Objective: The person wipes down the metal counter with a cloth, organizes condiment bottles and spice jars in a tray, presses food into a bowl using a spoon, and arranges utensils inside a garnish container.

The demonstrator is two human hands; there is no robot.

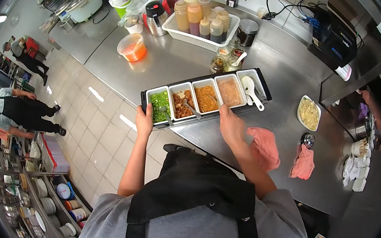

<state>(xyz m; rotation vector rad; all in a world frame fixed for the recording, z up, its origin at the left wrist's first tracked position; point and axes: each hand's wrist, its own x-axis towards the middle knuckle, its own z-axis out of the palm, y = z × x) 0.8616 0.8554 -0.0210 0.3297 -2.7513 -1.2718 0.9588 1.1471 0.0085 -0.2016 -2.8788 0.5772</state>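
Note:
A long black tray (pixel 169 128) holds several white containers in a row, tilted along the counter's front edge. In them are chopped greens (pixel 160 106), brown bits (pixel 183 105), an orange-brown crumbly food (pixel 205 98) and pale pink shreds (pixel 229 92). Small spoons rest in some of them. White spoons (pixel 252 92) lie in the container at the right end. My left hand (pixel 144 119) is closed round the tray's left end. My right hand (pixel 231 125) is closed at its near long side, right of the middle; its fingertips are partly hidden.
On the steel counter (pixel 173 63) stand an orange tub (pixel 132 47), a thermos (pixel 156 18), a basket of bottles (pixel 195 39), jars (pixel 217 64), pink cloths (pixel 263 148) and a white bowl (pixel 309 113). Two people are at the left; another person's arm shows at the right.

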